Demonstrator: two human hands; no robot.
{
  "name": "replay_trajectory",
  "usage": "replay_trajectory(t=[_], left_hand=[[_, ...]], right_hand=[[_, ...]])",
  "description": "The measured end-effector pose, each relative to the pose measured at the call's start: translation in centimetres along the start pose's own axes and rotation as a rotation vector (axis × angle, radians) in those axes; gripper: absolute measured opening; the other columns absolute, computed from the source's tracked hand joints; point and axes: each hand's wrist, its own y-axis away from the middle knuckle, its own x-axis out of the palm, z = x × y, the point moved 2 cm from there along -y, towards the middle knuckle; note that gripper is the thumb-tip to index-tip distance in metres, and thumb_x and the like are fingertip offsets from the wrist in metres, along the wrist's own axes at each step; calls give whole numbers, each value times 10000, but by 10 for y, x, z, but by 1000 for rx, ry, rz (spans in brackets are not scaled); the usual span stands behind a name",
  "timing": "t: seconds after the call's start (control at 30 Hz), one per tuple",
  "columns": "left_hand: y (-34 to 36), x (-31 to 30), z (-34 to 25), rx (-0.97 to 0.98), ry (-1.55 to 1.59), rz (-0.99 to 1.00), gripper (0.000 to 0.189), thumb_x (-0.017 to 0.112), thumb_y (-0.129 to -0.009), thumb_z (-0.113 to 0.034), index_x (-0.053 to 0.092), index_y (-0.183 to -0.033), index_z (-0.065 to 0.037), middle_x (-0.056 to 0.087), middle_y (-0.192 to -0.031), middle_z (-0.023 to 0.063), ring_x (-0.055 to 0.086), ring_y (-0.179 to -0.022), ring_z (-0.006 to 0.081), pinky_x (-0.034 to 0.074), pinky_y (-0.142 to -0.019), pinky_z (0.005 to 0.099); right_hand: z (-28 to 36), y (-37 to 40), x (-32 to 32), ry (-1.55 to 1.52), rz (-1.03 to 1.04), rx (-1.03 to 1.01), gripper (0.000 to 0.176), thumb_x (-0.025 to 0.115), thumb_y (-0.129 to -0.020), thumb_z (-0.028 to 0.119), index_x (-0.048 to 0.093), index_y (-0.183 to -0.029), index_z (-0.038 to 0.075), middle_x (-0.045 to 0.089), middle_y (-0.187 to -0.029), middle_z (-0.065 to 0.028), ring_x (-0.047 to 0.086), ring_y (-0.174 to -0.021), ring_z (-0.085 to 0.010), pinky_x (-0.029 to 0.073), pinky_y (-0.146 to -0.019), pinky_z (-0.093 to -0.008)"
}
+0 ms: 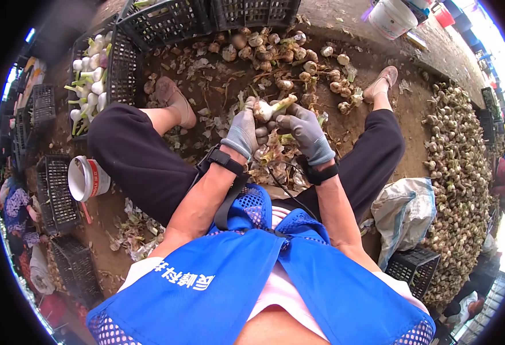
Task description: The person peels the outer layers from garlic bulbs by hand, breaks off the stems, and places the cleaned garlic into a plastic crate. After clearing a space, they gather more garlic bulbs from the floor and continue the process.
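Between my two gloved hands is a garlic bulb (pixel 262 111), whitish, its pale green stem pointing to the right. My left hand (pixel 244 131), in a grey glove, is closed around the root side of the bulb. My right hand (pixel 307 131), gloved the same way, has its fingers curled against the bulb's lower side, near the stem. Whether the right hand holds anything else is hidden. Loose papery garlic skins (pixel 272 158) lie below the hands. Beyond them, several unpeeled garlic bulbs (pixel 275 52) are spread on the soil.
A black crate (pixel 123 66) with cleaned garlic stands at the left, with more black crates (pixel 166 26) ahead. A white bucket (pixel 89 178) lies tilted by my left knee. On the right are a big garlic pile (pixel 459 190) and a white sack (pixel 405 213). Another person (pixel 20 210) is far left.
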Motion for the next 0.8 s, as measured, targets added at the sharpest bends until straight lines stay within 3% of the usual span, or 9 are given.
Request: replay_trajectory(t=[0.13, 0.2, 0.23, 0.27, 0.37, 0.47, 0.6, 0.63, 0.8], left_hand=[[-10, 7, 7, 209, -384, -141, 502, 378, -882, -541, 550, -1021, -90, 560, -707, 15, 400, -418, 83, 290, -343, 207], [-24, 8, 7, 1359, -836, -128, 460, 434, -879, -502, 539, -1027, -80, 569, -752, 21, 438, -443, 91, 330, -359, 210], [-9, 16, 1, 1507, -970, -69, 423, 464, -882, -458, 530, -1025, -66, 571, -744, 32, 454, -457, 80, 341, -367, 203], [6, 19, -3, 1507, -971, -70, 423, 464, -882, -458, 530, -1025, -66, 571, -744, 32, 454, -457, 80, 341, -367, 203], [23, 14, -5, 233, -153, 1, 372, 403, -902, -418, 542, -992, -84, 552, -677, 53, 416, -400, 71, 293, -319, 187], [0, -6, 4, -56, 213, 387, 373, 357, -907, -415, 546, -920, -94, 541, -624, 50, 387, -369, 81, 267, -297, 191], [-1, 2, 3, 45, -116, -80, 434, 345, -907, -470, 545, -884, -85, 572, -636, 62, 414, -376, 105, 315, -321, 204], [-22, -14, 6, 281, -322, -116, 407, 408, -904, -449, 553, -906, -68, 576, -694, 40, 491, -457, 118, 385, -354, 242], [-18, -3, 0, 978, -689, -126, 251, 586, -861, -212, 536, -985, 0, 559, -812, 3, 527, -670, 76, 465, -573, 210]], right_hand=[[-20, -1, -17, -159, -95, 21, 158, 557, -764, 20, 602, -904, -39, 635, -827, -80, 614, -696, -138, 510, -630, -269], [-22, -3, -26, 20, 83, -285, 148, 552, -767, 15, 610, -895, -33, 634, -817, -79, 614, -693, -136, 513, -625, -271], [-23, -6, -24, -33, 11, -151, 142, 544, -773, 10, 623, -885, -27, 636, -805, -75, 612, -690, -130, 506, -637, -256], [-17, -6, -20, -34, 11, -150, 142, 544, -773, 10, 623, -885, -27, 636, -805, -75, 612, -690, -130, 506, -637, -256], [2, 0, -1, -108, -34, -59, 151, 521, -787, -13, 629, -893, -21, 628, -805, -75, 602, -718, -111, 485, -655, -230], [-17, -6, -18, -99, 145, -146, 160, 510, -789, -23, 614, -911, -31, 624, -833, -75, 606, -715, -123, 486, -655, -231], [-20, -1, -16, -85, 4, -246, 161, 511, -784, -18, 586, -923, -51, 621, -842, -96, 618, -685, -175, 520, -653, -274], [-17, -1, -16, -313, -56, 3, 163, 514, -781, -17, 587, -923, -51, 622, -846, -99, 618, -689, -182, 529, -646, -293], [-12, -1, -6, -169, -145, -42, 173, 500, -787, -27, 598, -929, -44, 627, -841, -87, 608, -676, -149, 516, -626, -267]])
